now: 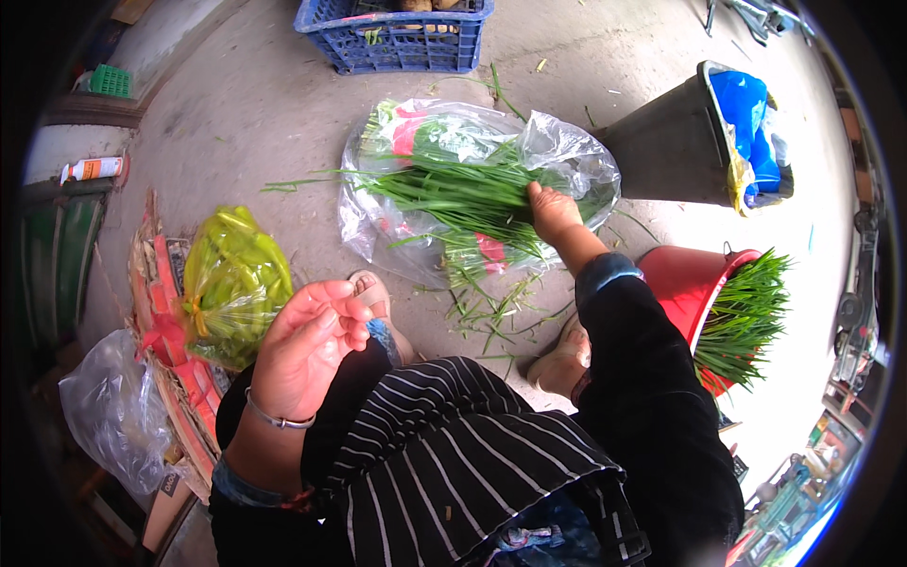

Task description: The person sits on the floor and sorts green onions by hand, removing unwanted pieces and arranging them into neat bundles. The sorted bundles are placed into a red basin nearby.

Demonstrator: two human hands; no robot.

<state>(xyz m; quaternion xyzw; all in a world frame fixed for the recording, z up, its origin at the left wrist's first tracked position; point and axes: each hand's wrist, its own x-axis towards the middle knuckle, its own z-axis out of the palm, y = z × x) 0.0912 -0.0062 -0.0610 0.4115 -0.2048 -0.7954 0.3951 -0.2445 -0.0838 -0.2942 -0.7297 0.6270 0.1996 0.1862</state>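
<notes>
My right hand (555, 212) reaches forward and grips loose garlic chives (453, 195), its fingers partly hidden among the leaves. These lie on a clear plastic bag (567, 152) spread over the concrete floor. Bundles of chives tied with red bands (490, 249) show within and beside the bag. My left hand (305, 340), wearing a silver bangle, is raised above my lap with loosely curled fingers and nothing in it. To the right, a red bucket (673, 283) lies tilted with more chives (744, 319) standing out of its mouth.
Beyond the bag stands a blue plastic crate (404, 46). A dark bin (666, 135) with a blue liner is at the upper right. Left of my foot sits a yellow-green bag of peppers (237, 283), against red-taped cardboard (170, 283). Leaf scraps (496, 312) litter the floor between my feet.
</notes>
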